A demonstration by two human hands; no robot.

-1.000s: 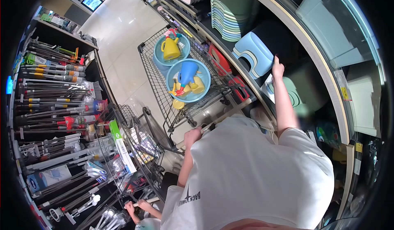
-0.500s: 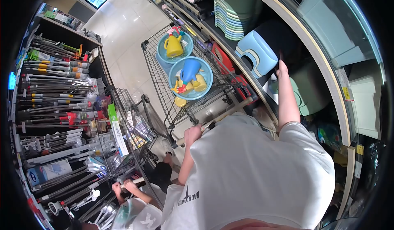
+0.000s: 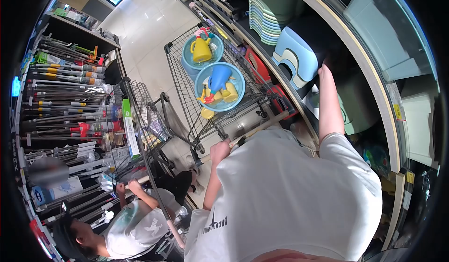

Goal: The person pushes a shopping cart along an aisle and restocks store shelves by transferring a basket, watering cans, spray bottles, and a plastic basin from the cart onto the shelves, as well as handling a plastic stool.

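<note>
Further forward than earlier: other person (image 3: 135,229), left of cart (image 3: 180,89). Left hand (image 3: 220,151) wrapped round cart's handle (image 3: 263,127); right hand (image 3: 323,70) by blue stool (image 3: 300,47), right of cart; cannot tell grip. Could topple stool by careless tug, bump neighbouring cart (image 3: 148,157) by one-handed steering.

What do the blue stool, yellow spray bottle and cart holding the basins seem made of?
Blue stool: probably satin moulded plastic, given its smooth curves. Yellow spray bottle: likely plastic, from its evenly coloured body; gloss unclear. Cart: apparently dark-coated metal, judging by its thin wire grid.
</note>
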